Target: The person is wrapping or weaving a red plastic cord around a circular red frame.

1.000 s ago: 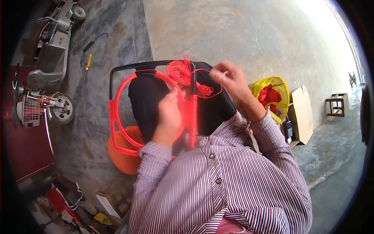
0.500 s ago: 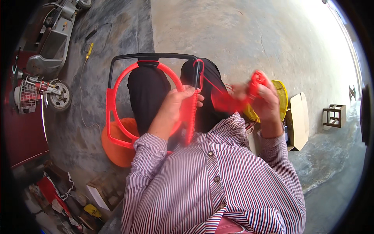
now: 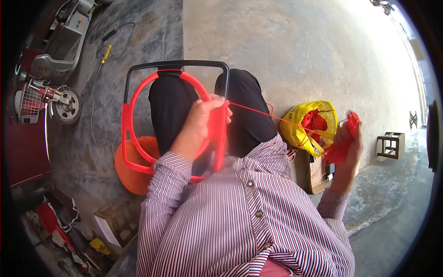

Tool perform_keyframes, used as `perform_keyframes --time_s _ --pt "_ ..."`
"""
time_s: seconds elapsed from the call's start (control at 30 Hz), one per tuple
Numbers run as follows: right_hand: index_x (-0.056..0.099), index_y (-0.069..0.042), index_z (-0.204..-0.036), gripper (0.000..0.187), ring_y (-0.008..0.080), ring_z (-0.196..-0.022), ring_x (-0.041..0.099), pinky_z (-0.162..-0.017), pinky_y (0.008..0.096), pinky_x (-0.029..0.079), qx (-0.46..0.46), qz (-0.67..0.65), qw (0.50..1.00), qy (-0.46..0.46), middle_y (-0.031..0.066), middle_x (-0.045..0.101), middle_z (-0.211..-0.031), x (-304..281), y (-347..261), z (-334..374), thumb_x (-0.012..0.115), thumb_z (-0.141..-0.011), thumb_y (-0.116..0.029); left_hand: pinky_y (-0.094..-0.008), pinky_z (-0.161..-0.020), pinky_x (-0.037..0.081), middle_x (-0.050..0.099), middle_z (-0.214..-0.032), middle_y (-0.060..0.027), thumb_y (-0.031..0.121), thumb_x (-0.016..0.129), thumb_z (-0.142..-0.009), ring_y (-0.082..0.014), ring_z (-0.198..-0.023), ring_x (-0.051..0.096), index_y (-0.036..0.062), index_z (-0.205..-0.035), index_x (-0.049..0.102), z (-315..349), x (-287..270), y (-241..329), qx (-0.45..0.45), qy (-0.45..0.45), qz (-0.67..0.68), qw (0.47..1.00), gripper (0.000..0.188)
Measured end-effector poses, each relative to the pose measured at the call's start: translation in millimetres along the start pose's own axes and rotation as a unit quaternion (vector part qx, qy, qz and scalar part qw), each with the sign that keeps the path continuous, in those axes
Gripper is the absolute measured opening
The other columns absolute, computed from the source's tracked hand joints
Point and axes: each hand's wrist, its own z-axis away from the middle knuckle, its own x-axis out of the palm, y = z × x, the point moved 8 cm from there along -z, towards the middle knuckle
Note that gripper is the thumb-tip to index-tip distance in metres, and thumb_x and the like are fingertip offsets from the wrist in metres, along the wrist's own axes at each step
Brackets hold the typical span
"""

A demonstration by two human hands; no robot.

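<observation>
My left hand [image 3: 197,123] grips the right side of a rounded rectangular frame [image 3: 177,63] with a ring inside it, resting over my lap. Its top bar is bare black; red cord wraps much of the sides and ring. From the wrapped edge beside my left fingers, a red cord [image 3: 277,118] runs taut to my right hand [image 3: 351,161]. That hand is out to the right, closed round a bundle of red cord [image 3: 353,121] and partly blurred by motion. Between the hands, a yellow plastic bag [image 3: 290,124] stands open with more red cord [image 3: 315,120] inside.
Beneath the bag stands a cardboard box [image 3: 318,180]. A small wooden stool [image 3: 391,145] is farther right. An orange round object [image 3: 127,164] lies under the frame's left side. A yellow-handled tool [image 3: 106,54] trails a cable; a wheeled vehicle [image 3: 68,105] stands far left.
My right hand has swung outward to the right and down with the bundle, uncovering the yellow bag. The loose loop of cord at the frame is drawn straight. My left hand still holds the frame.
</observation>
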Motion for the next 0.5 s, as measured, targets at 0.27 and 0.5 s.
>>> perform_keyframes --time_s 0.27,0.5 --pt "0.045 0.001 -0.132 0.054 0.0235 -0.099 0.062 -0.085 0.034 0.051 -0.077 0.531 0.623 -0.57 0.009 0.061 -0.114 175 152 19 0.062 -0.081 -0.003 -0.0336 -0.057 0.055 0.066 -0.075 -0.0165 0.017 0.063 -0.089 -0.0233 -0.059 0.065 0.0033 -0.087 0.058 8 11 -14 -0.041 -0.059 0.005 0.997 0.015" --pt "0.041 -0.002 -0.137 0.06 0.0185 -0.103 0.06 -0.089 0.0295 0.048 0.025 0.231 0.918 -0.322 0.0065 0.065 -0.104 210 157 -53 0.06 -0.08 0.003 -0.0353 -0.058 0.055 0.066 -0.075 -0.0176 0.016 0.065 -0.088 -0.0268 -0.061 0.066 0.0054 -0.09 0.059 9 26 -23 -0.04 -0.092 0.019 0.995 0.012"
